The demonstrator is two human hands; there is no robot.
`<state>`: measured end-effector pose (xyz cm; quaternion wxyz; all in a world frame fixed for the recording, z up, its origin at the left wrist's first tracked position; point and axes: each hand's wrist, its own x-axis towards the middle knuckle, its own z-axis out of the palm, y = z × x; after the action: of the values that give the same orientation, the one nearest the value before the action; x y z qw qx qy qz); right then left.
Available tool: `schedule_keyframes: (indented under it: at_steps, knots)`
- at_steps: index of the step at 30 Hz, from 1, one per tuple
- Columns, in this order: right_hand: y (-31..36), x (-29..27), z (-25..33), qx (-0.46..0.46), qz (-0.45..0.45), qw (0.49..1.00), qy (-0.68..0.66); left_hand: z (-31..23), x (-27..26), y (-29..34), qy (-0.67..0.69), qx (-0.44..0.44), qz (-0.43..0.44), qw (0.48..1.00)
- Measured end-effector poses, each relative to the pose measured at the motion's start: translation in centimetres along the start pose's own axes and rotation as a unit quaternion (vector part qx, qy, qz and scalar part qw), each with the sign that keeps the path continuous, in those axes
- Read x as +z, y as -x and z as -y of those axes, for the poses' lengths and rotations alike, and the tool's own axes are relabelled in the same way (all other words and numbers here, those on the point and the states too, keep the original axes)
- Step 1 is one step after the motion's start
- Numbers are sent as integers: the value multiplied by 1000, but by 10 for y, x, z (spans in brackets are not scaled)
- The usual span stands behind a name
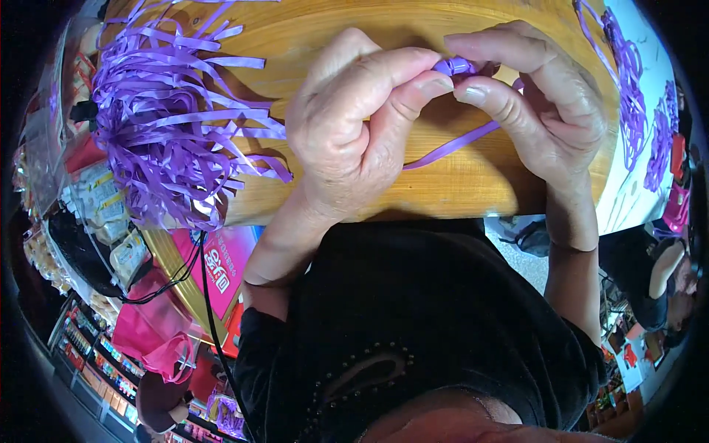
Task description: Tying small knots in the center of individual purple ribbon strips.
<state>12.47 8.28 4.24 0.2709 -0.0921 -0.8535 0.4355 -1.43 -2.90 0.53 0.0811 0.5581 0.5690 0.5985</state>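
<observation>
My left hand (353,111) and my right hand (548,96) meet above the wooden table (295,44), thumbs and index fingers pinched. Between the fingertips is a purple ribbon (456,67), folded or bunched into a small shape; whether it is knotted I cannot make out. One ribbon strip trails from near my right hand down and left across the tabletop, passing behind my left hand. To the left lies a large heap of cut purple ribbons (166,118), loose ends spreading toward my left wrist.
More purple ribbon bundles (630,96) lie on a white surface at the right. Left of the table are packaged goods (100,199), a pink printed box (210,269) and a dark cable (210,310). Other people (650,277) are at the lower right and lower left.
</observation>
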Motion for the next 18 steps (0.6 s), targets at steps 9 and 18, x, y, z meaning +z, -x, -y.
schedule_keyframes:
  at_steps: [9,18]
  knots:
    - [-1,-2,-3,-68,-17,991,110,-2,-1,-3,-10,7,28,1000]
    - [-2,5,-8,-155,-25,978,140,-1,-6,-5,100,-74,105,987]
